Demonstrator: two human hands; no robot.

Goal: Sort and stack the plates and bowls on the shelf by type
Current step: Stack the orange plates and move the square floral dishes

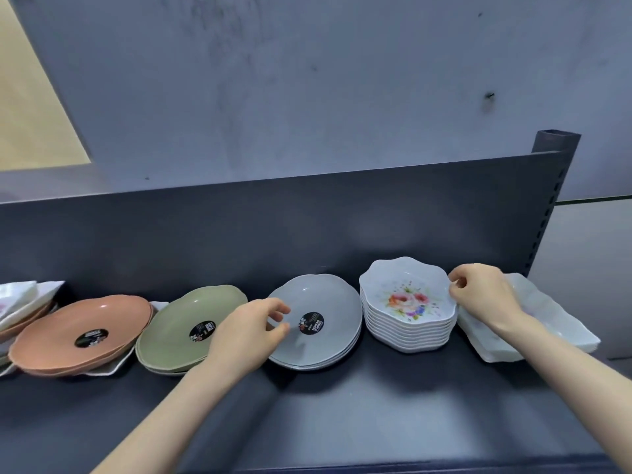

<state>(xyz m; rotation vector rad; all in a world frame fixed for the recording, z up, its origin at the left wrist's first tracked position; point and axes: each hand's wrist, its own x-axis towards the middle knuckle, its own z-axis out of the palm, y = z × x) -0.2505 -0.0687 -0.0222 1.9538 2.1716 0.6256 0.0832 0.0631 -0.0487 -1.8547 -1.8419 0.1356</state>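
A dark metal shelf [342,422] runs along a stained grey wall [307,80], and most of the crockery on it already stands in piles by kind. From the left there are orange plates [68,323], green plates [178,319], grey plates [335,336], a neat tower of floral bowls [407,299], and white oblong dishes [547,319] at the right end.

The left end looks unfinished. A white dish [109,367] pokes out from under the orange pile, and at the far edge white square dishes [24,295] lie tilted over what seems to be more orange ware.

The right hand [482,295] has its fingertips curled onto the rim of the top floral bowl, pinching it, probably to square the tower. The left hand [246,333] hangs over the near-left edge of the grey plates with finger and thumb bent and a gap between them. I cannot tell whether it grips the rim.

I would judge the job well past halfway, with the mixed left end still to be sorted out.
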